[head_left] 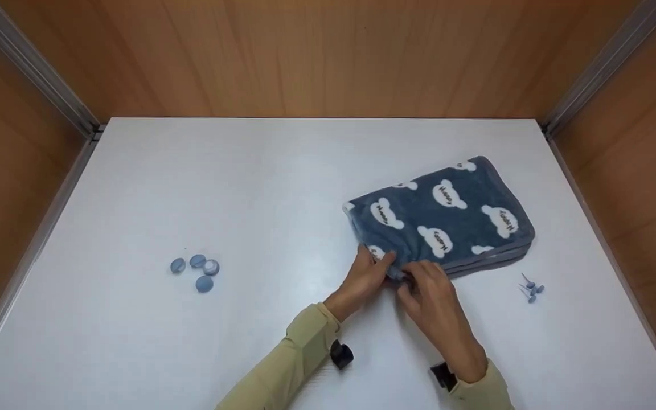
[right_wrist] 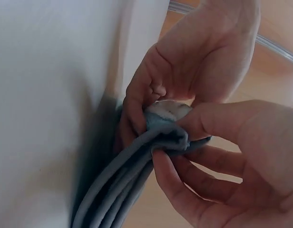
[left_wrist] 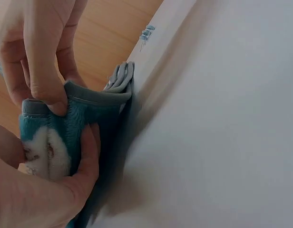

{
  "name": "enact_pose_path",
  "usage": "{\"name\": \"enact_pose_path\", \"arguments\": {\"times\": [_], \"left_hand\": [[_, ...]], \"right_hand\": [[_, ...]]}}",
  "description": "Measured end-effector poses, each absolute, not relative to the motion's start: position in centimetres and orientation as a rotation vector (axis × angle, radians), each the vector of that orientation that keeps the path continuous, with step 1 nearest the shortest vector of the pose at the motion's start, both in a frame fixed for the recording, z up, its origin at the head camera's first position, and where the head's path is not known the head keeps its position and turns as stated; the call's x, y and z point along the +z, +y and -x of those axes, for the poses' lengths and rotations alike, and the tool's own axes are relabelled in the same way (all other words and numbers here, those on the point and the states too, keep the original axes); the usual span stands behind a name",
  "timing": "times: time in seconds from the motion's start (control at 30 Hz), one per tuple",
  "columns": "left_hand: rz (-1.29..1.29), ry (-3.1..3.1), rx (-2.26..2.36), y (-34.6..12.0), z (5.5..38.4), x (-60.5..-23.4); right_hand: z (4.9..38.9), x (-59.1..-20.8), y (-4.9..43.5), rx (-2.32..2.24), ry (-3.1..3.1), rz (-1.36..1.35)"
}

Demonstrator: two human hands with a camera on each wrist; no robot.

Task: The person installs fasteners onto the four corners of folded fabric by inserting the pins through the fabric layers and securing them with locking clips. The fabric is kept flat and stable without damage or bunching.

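A folded blue fleece blanket (head_left: 408,210) with white bear-head patches lies right of the table's middle, its near left corner raised and bunched. My left hand (head_left: 365,279) grips that corner, thumb on the patterned side in the left wrist view (left_wrist: 46,190). Close beside it, my right hand (head_left: 433,296) pinches the grey-bound edge between thumb and fingers. The right wrist view shows the folded layers of the blanket (right_wrist: 122,175) stacked below this pinch, with the left hand (right_wrist: 199,61) behind it. Part of the corner is hidden by the fingers.
Several small round blue caps (head_left: 204,283) sit on the white table (head_left: 134,341) at the left. Several thin pins with blue heads (head_left: 532,289) lie to the right of the blanket. Wooden panels (head_left: 328,57) stand behind and at both sides.
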State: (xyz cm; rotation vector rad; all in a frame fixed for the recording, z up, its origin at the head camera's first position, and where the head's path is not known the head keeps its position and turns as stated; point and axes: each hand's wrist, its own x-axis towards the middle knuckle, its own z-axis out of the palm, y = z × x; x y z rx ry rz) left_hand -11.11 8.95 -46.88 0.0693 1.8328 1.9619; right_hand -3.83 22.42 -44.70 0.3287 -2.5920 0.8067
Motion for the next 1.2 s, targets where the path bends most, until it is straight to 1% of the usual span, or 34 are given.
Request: {"name": "enact_pose_path", "arguments": {"times": [0.13, 0.3, 0.43, 0.57, 0.87, 0.97, 1.2], "left_hand": [[-0.022, 1.994, 1.863, 9.3, 10.9, -46.8], [0.034, 2.006, 1.858, 9.4, 10.3, -46.3], [0.031, 2.013, 1.833, 8.0, 9.6, -45.8], [-0.007, 2.057, 1.803, 6.8, 9.0, -45.5], [-0.04, 2.124, 1.747, 4.2, 7.4, -45.5], [-0.031, 2.162, 1.705, 3.4, 6.8, -45.5], [0.01, 2.199, 1.677, 1.8, 5.7, -45.5]], "right_hand": [[3.8, -44.4, 24.3, 0.924, -2.644, -0.343], [4.1, -44.3, 27.7, 1.021, -2.681, -0.217], [4.0, -44.7, 28.9, 1.004, -2.688, -0.139], [3.9, -44.8, 29.8, 1.002, -2.682, -0.12], [4.3, -45.3, 31.9, 0.933, -2.639, -0.001], [4.4, -45.4, 32.7, 0.912, -2.658, 0.077], [4.9, -44.7, 34.8, 0.919, -2.91, 0.42]]}}
